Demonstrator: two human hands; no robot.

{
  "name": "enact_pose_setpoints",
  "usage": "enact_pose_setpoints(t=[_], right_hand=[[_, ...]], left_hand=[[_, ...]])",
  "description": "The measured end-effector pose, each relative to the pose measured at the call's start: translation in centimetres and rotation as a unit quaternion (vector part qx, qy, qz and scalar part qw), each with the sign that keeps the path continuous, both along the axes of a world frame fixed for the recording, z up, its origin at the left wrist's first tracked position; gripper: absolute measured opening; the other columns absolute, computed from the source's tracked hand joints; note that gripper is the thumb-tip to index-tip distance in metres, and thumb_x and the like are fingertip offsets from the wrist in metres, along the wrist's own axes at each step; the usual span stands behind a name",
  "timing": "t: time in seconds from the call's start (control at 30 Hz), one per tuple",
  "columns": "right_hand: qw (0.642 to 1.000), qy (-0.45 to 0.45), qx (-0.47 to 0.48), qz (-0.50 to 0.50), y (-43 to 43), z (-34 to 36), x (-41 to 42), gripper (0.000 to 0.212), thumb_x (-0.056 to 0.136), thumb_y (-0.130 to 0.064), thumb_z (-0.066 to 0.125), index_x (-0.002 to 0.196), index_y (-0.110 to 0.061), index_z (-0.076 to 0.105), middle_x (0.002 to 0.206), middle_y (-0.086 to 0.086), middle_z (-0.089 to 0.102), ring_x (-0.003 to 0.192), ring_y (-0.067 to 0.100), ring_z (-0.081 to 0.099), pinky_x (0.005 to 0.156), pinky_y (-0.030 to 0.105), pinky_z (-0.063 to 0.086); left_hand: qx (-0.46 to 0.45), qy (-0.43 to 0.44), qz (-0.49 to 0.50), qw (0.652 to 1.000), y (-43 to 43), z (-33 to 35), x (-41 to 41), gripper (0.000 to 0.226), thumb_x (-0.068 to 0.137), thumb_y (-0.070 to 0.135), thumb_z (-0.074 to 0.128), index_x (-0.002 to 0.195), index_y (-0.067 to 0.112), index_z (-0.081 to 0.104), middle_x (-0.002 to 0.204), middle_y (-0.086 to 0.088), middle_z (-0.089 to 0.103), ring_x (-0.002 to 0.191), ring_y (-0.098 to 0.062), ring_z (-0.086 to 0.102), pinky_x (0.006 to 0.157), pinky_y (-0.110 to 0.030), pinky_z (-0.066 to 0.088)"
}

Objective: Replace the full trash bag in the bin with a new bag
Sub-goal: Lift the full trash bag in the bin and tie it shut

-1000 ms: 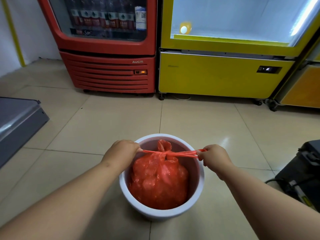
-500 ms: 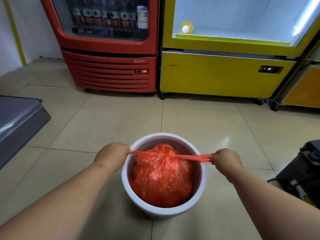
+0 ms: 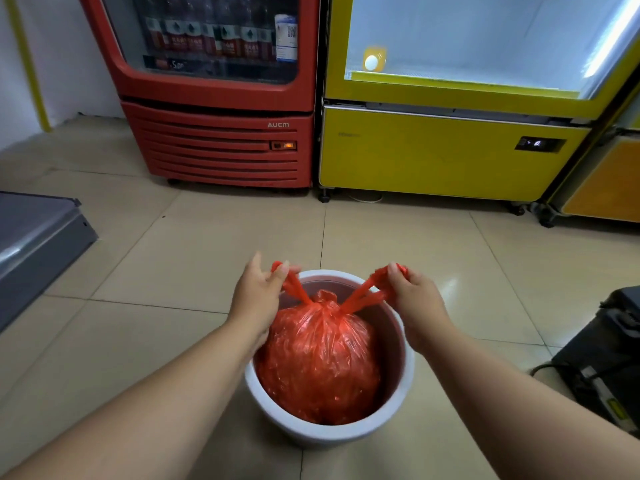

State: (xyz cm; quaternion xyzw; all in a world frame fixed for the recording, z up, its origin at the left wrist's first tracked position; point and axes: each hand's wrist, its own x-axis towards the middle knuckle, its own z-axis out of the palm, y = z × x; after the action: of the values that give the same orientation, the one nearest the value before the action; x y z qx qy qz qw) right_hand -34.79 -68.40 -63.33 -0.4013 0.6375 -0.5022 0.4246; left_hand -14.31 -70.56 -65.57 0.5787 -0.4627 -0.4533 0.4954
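Note:
A full red trash bag [image 3: 322,358] sits inside a round white bin [image 3: 332,433] on the tiled floor. The bag's top is knotted, and two red handle strips rise from the knot toward the far rim. My left hand [image 3: 258,296] pinches the left strip between thumb and fingers over the bin's left rim. My right hand [image 3: 412,294] pinches the right strip above the right rim. Both strips slant up and away from the knot. No new bag is in view.
A red drinks cooler [image 3: 221,91] and a yellow glass-door cooler [image 3: 457,98] stand side by side beyond the bin. A grey metal unit [image 3: 34,244] lies at the left. A black case with a cable [image 3: 602,358] sits at the right.
My hands had pulled the strips flat and wide apart across the bin, tightening the knot. Now both hands have moved forward and up, so the strips slant upward in a V.

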Motion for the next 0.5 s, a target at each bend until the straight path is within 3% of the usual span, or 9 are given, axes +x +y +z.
enact_pose_setpoints(t=[0.07, 0.13, 0.2, 0.27, 0.33, 0.5], right_hand=[[0.985, -0.174, -0.007, -0.021, 0.0, 0.2, 1.3, 0.032, 0.099, -0.025, 0.04, 0.077, -0.01, 0.059, 0.073, 0.009, 0.068, 0.07, 0.021, 0.063, 0.073, 0.038, 0.051], [0.953, -0.298, -0.01, -0.057, -0.2, 0.1, 2.3, 0.036, 0.101, -0.027, 0.036, 0.072, -0.009, 0.05, 0.053, 0.005, 0.063, 0.054, 0.018, 0.06, 0.062, 0.034, 0.05], [0.928, -0.356, -0.01, -0.108, -0.5, 0.0, 2.7, 0.04, 0.101, -0.03, 0.035, 0.066, -0.011, 0.043, 0.038, -0.001, 0.047, 0.035, 0.012, 0.047, 0.048, 0.027, 0.044], [0.933, -0.331, -0.004, -0.139, -0.8, 0.0, 2.3, 0.042, 0.1, -0.031, 0.035, 0.061, -0.015, 0.038, 0.034, -0.006, 0.033, 0.026, 0.009, 0.031, 0.035, 0.018, 0.033], [0.95, -0.273, 0.003, -0.153, -0.9, -0.1, 1.5, 0.042, 0.099, -0.03, 0.034, 0.059, -0.017, 0.035, 0.031, -0.009, 0.027, 0.024, 0.007, 0.022, 0.03, 0.013, 0.021], [0.98, -0.114, 0.012, -0.164, -0.7, -1.0, -0.5, 0.04, 0.095, -0.026, 0.037, 0.056, -0.016, 0.035, 0.045, 0.001, 0.027, 0.039, 0.016, 0.023, 0.044, 0.026, 0.02]], left_hand=[[0.015, 0.102, 0.019, 0.995, 0.1, -0.3, -1.3, 0.023, 0.093, 0.03, 0.048, 0.097, 0.017, 0.067, 0.079, 0.003, 0.074, 0.088, -0.02, 0.067, 0.082, -0.036, 0.053], [0.023, 0.148, 0.019, 0.988, 0.1, -0.4, -2.2, 0.034, 0.094, 0.038, 0.044, 0.072, 0.022, 0.065, 0.065, 0.002, 0.072, 0.071, -0.018, 0.068, 0.065, -0.032, 0.056], [0.018, 0.185, 0.023, 0.982, -0.2, -0.3, -2.7, 0.038, 0.095, 0.041, 0.038, 0.068, 0.021, 0.055, 0.045, 0.004, 0.059, 0.047, -0.013, 0.059, 0.054, -0.027, 0.053], [0.01, 0.19, 0.024, 0.982, -0.5, -0.3, -2.7, 0.04, 0.096, 0.042, 0.036, 0.064, 0.02, 0.047, 0.036, 0.008, 0.039, 0.035, -0.009, 0.038, 0.045, -0.022, 0.045], [0.007, 0.181, 0.019, 0.983, -0.8, -0.3, -2.3, 0.041, 0.096, 0.042, 0.036, 0.061, 0.021, 0.043, 0.035, 0.01, 0.031, 0.033, -0.006, 0.026, 0.036, -0.021, 0.032], [0.024, 0.162, 0.008, 0.986, -1.7, -0.4, -0.6, 0.039, 0.096, 0.039, 0.039, 0.062, 0.019, 0.04, 0.035, 0.011, 0.029, 0.031, -0.005, 0.023, 0.031, -0.019, 0.025]])
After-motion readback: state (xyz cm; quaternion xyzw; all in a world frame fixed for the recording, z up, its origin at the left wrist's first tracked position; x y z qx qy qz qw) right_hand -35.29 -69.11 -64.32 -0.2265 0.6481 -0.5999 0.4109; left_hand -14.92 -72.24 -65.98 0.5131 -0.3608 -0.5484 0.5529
